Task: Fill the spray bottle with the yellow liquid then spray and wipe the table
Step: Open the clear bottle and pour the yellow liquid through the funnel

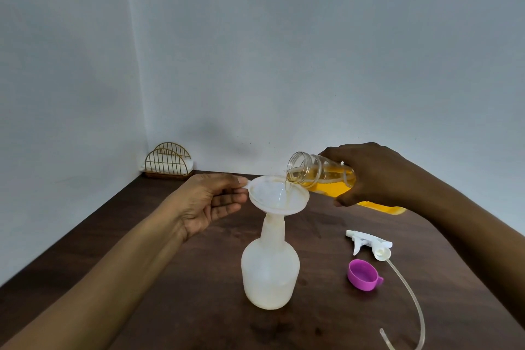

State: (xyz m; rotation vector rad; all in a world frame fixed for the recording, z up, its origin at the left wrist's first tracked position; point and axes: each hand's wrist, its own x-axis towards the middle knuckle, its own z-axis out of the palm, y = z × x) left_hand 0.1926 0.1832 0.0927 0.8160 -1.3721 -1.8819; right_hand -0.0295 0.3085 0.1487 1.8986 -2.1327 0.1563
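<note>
A translucent white spray bottle (270, 273) stands upright on the dark wooden table (199, 307), with a white funnel (277, 196) seated in its neck. My left hand (211, 203) pinches the funnel's small tab at its left rim. My right hand (369, 175) grips a clear bottle of yellow liquid (326, 179), tipped almost level with its open mouth over the funnel. A thin stream runs from the mouth into the funnel. A little liquid shows at the spray bottle's bottom.
The white trigger sprayer head (369, 244) lies on the table right of the bottle, its long tube (409, 295) curving toward the front edge. A purple cap (363, 274) lies beside it. A gold wire napkin holder (169, 162) stands in the far left corner by the wall.
</note>
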